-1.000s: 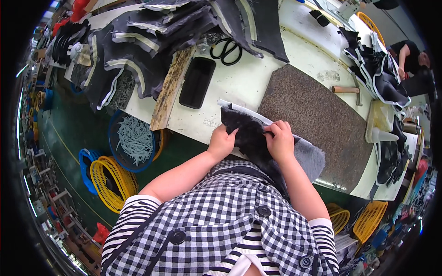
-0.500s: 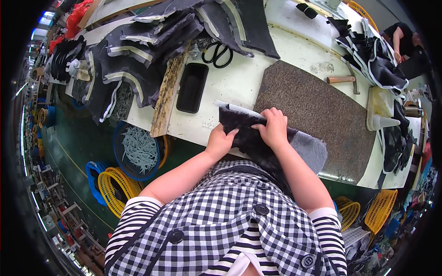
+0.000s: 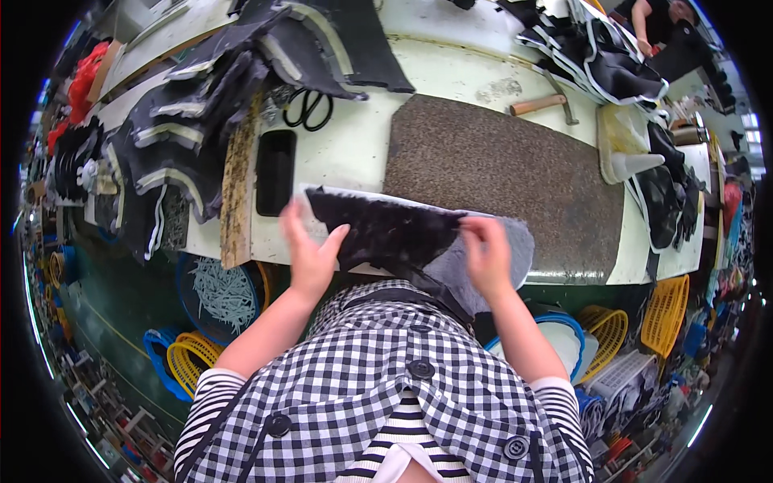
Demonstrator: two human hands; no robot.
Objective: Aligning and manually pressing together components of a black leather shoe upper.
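A furry piece of material (image 3: 386, 229), black on its left part and grey on its right, lies spread at the table's near edge, with a white strip along its far edge. At its left end is my left hand (image 3: 312, 256), open, thumb held away from the slightly blurred fingers; nothing shows in its grasp. Over the grey end, my right hand (image 3: 489, 256) has bent fingers near the piece's far edge. Motion smears those fingertips, so whether they pinch the material cannot be told. A dark strap-like part (image 3: 439, 291) hangs from the near side toward my apron.
Beyond the piece lies a brown speckled board (image 3: 499, 173). To the left are a black phone-like slab (image 3: 276, 173), scissors (image 3: 310, 110), a wooden bar (image 3: 238, 189) and stacked dark panels (image 3: 173, 137). A hammer (image 3: 538, 105) lies far right. Baskets (image 3: 193, 362) stand below; another person works far right.
My hands have moved apart, and the furry piece between them has gone from bunched to spread out. The left hand's thumb has come off the material. The whole view has shifted.
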